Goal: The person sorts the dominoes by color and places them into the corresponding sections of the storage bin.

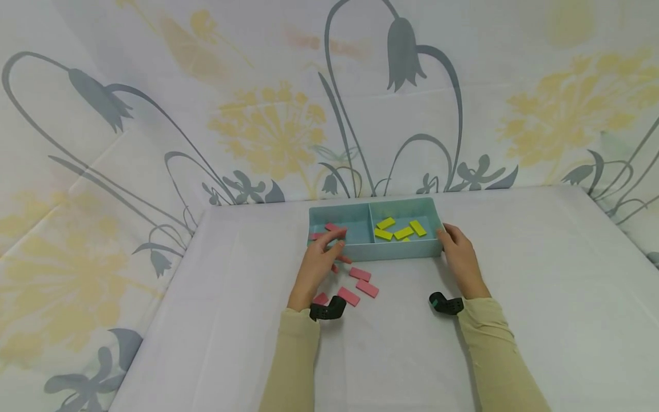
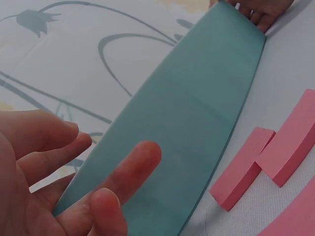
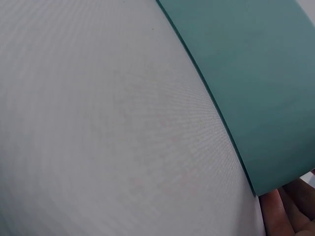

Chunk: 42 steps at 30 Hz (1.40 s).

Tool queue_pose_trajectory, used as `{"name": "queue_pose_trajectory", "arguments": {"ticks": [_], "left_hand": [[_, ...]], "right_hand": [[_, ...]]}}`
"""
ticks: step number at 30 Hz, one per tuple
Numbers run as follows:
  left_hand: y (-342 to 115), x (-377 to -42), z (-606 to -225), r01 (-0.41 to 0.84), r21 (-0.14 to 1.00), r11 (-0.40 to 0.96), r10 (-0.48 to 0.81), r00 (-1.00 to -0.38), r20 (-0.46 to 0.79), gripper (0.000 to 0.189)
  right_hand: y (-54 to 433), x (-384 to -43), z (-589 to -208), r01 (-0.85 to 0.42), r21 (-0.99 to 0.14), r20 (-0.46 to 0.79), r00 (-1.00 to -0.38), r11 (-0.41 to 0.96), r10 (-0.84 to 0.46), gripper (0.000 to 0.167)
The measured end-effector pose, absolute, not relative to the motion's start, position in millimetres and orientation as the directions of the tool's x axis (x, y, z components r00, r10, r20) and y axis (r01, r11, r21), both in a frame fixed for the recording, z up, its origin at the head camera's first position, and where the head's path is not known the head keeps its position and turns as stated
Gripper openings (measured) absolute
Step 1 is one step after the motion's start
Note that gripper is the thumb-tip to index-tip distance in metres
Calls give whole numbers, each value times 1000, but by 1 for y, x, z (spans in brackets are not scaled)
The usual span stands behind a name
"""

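A blue-green two-compartment tray [image 1: 396, 250] sits at the back of the table. Over the front wall of its left compartment is my left hand [image 1: 318, 264], its fingers spread and, in the left wrist view, nothing between them. Pink blocks [image 1: 317, 236] lie in that left compartment, partly covered by the hand. Several yellow blocks [image 1: 404, 233] lie in the right compartment. My right hand [image 1: 461, 260] grips the tray's right end, thumb at the front corner; in the right wrist view only some fingers [image 3: 276, 214] show below the tray's corner.
Several loose pink blocks [image 1: 368, 288] lie on the white tablecloth [image 1: 391, 355] in front of the tray, some close to my left wrist. Behind the tray rises a flower-patterned cloth [image 1: 268, 131]. A black wrist camera [image 1: 329, 309] is on the left wrist, another camera [image 1: 445, 304] on the right.
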State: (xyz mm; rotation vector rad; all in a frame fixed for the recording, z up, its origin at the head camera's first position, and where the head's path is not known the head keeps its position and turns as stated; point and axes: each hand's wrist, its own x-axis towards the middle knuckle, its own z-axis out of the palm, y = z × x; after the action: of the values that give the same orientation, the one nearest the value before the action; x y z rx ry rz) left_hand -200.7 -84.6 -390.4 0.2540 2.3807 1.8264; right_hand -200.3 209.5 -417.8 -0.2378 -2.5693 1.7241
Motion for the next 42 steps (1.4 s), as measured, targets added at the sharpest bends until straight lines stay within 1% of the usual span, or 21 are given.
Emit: {"name": "queue_pose_trajectory", "arguments": {"ticks": [5, 10, 14, 18, 26, 30, 36, 39, 42], "left_hand": [[-86, -201, -391, 18, 945, 326, 189, -981, -47, 36], [-88, -200, -391, 11, 940, 340, 192, -980, -58, 37], [-88, -200, -392, 28, 947, 321, 204, -978, -41, 36], [-88, -199, -390, 47, 962, 271, 239, -971, -20, 33], [-90, -189, -368, 99, 973, 206, 324, -946, 28, 30], [-90, -187, -365, 125, 977, 172, 352, -934, 57, 29], [-92, -200, -388, 190, 976, 104, 324, -934, 147, 25], [-94, -201, -389, 200, 973, 111, 324, -933, 155, 27], [-95, -200, -387, 199, 967, 161, 342, -930, 135, 30]], "right_hand": [[210, -201, -418, 104, -922, -51, -988, 372, 148, 67], [210, -201, -420, 96, -921, -43, -988, 377, 147, 67], [210, -201, -420, 96, -919, -41, -988, 382, 150, 67], [210, -201, -420, 98, -920, -42, -988, 379, 151, 67], [210, -202, -421, 90, -920, -35, -988, 381, 149, 68], [210, -202, -420, 90, -920, -35, -988, 381, 147, 68], [210, -202, -420, 106, -919, -53, -987, 379, 150, 68], [210, -202, -421, 103, -920, -49, -988, 378, 149, 68], [211, -202, -422, 93, -921, -39, -988, 379, 147, 69]]}}
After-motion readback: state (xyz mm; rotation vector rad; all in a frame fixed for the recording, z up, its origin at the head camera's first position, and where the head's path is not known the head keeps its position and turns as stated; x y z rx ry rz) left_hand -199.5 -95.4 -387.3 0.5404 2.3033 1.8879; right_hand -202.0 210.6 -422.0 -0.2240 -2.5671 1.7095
